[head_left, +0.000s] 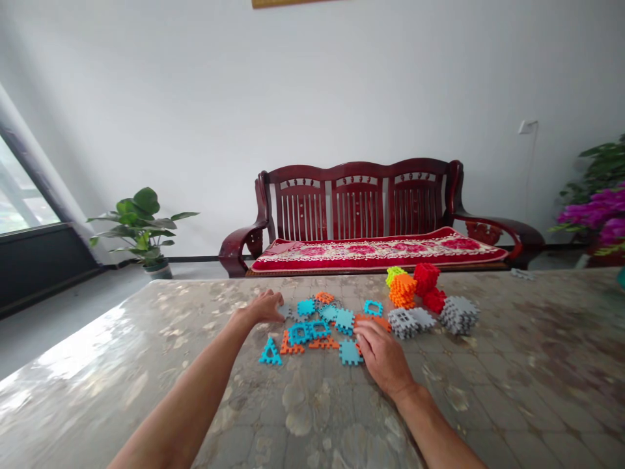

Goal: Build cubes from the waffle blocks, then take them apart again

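Blue, orange and grey interlocking plastic pieces lie in a loose pile on the table [303, 404]. At the pile's left edge, my left hand [266, 307] has its fingers curved at a grey piece [284, 312]; whether it grips the piece is unclear. My right hand [383, 355] rests at the pile's right side, its fingers over an orange piece [374, 321] and beside a light blue square [349, 352]. A blue triangle [270, 352] lies nearest the front left. Blue window frames [300, 333] lie between the hands.
Right of the pile stand stacks of grey [459, 315], red [426, 279], orange [403, 290] and yellow-green [394, 274] pieces. A wooden bench [356, 208] stands behind the table. Another grey piece [523, 274] lies at the far right.
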Available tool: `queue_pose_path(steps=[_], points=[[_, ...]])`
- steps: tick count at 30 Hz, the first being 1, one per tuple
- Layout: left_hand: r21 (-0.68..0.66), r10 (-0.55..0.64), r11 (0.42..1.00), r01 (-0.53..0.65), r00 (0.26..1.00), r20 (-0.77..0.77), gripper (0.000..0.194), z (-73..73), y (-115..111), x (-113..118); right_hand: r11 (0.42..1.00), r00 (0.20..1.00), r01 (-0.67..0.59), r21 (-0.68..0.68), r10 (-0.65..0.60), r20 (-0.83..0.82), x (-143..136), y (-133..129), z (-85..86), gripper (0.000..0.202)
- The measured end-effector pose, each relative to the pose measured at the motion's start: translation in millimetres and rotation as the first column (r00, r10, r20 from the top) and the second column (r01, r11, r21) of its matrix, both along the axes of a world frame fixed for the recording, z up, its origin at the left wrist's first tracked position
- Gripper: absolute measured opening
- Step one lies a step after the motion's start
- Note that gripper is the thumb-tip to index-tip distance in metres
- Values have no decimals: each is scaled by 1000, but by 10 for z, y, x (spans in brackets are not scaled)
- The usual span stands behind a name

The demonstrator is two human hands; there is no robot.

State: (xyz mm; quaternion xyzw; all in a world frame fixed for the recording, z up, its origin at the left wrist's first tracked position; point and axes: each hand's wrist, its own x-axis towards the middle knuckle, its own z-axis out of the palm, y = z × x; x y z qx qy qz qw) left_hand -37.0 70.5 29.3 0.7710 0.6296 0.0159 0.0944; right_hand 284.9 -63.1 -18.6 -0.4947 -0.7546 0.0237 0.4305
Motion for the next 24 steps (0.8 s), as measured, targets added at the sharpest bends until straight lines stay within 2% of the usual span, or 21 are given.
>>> queue_pose_path(steps=[6, 9, 14, 18, 24], points=[[-4, 25, 1000, -25, 985, 169, 50, -25, -9, -15, 1000, 1000, 7, -14, -7, 8, -3, -1, 7, 28], [-56, 50, 998, -36, 963, 266, 50, -25, -39, 10, 1000, 1000, 14, 7, -14, 4, -11, -5, 17, 28], [-146, 76, 989, -20, 918, 389, 61, -6, -122, 169, 1000, 1000, 18, 21, -18, 13, -5, 1, 9, 27], [-162, 105, 986, -40, 902, 419, 58, -27, -130, 345, 1000, 1000, 2, 3, -3, 13, -3, 6, -5, 27], [-116, 195, 980, -162, 902, 384, 67, -87, -91, 537, 1000, 1000, 9, -22, -9, 13, -11, -2, 6, 25]])
